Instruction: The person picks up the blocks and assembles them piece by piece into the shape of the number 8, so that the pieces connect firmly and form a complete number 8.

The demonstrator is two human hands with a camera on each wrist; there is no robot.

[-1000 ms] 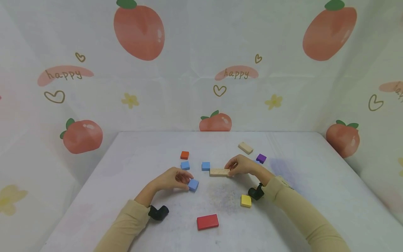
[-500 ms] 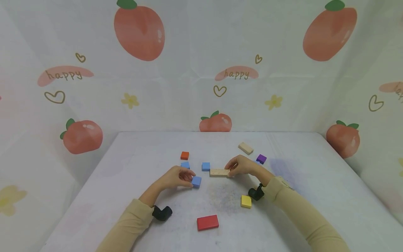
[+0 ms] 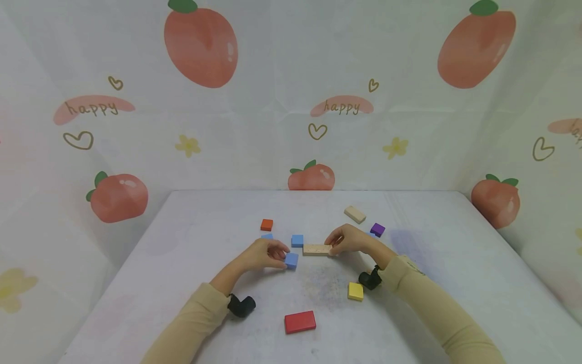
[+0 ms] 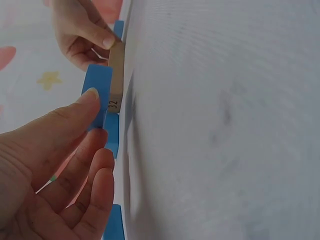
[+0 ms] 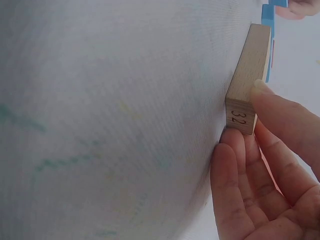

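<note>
My left hand (image 3: 263, 254) pinches a blue block (image 3: 291, 261) between thumb and fingers; the left wrist view shows the thumb on the face of this blue block (image 4: 98, 82). In the head view the block is just left of and nearer than a plain wooden block (image 3: 317, 249). The right hand (image 3: 349, 238) grips the right end of that wooden block, which bears the number 32 on its end (image 5: 239, 118). Another blue block (image 3: 297, 240) lies at the wooden block's left end. Behind the left hand, a further blue block (image 3: 267, 236) is partly hidden.
An orange block (image 3: 267, 225) lies at the back left. Toward the back right are a wooden block (image 3: 354, 214), a purple block (image 3: 377, 230) and a partly covered blue block (image 3: 371, 234). Nearer me lie a yellow block (image 3: 355, 291) and a red block (image 3: 300, 322).
My left hand has carried the blue block to the right and slightly away from me, closer to the wooden block. The right hand has stayed in place.
</note>
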